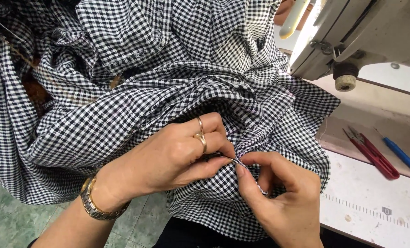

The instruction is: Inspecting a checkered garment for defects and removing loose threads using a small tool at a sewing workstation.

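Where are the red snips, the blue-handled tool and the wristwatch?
red snips [374, 154]: head view, middle of the handles.
blue-handled tool [400, 154]: head view, on the blue handle.
wristwatch [91, 204]: head view, on the band.

Evenly lit by soft daylight, brightest at upper right on the pale sewing machine [352, 32] and white table [375, 202]. Mild glare along the machine's casing; deep shadow in the folds of the gingham fabric [136, 69] at upper left. Sharp focus on both hands, slight moiré shimmer across the fine checks. Little edge distortion.
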